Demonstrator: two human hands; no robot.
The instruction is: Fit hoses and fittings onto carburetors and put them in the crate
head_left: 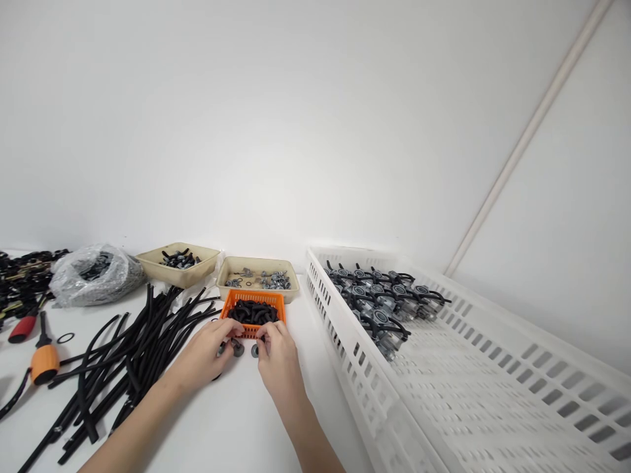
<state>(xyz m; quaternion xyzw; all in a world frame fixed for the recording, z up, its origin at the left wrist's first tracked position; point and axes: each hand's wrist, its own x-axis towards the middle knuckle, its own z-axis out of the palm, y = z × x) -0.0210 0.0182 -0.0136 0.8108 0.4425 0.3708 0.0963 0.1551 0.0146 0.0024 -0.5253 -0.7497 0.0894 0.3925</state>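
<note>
Orange basket (pixel 251 294) sits dead centre, so what's just below it?

Two small dark discs on the tabletop (pixel 221 430), right at the basket's near edge, between the hands. Too small to tell exactly what they are.

Which hand is nearer which?

Left disc (pixel 238 349) sits just under the fingertips (pixel 231 334) of the left hand (pixel 204 355), touching or nearly, can't tell. Right disc (pixel 255 351) lies just left of the right hand (pixel 279 360), close under its fingers (pixel 263 340).

Fingers open or closed?

Both sets curled down, tips angled inward toward each other, not spread flat. Gripping something? Can't tell, the fingers hide it.

Long axis?

Discs look round, so none worth calling. Short black hoses (pixel 253 313) in the basket run mostly side to side, just past the fingertips.

Anything else close?

Beige tray (pixel 229 290) of metal washers (pixel 261 280) behind the basket, long black hoses (pixel 133 355) to the left, an orange-handled screwdriver (pixel 44 363) beyond those, white crate (pixel 345 348) of carburetors (pixel 379 305) to the right, none touching either hand
</note>
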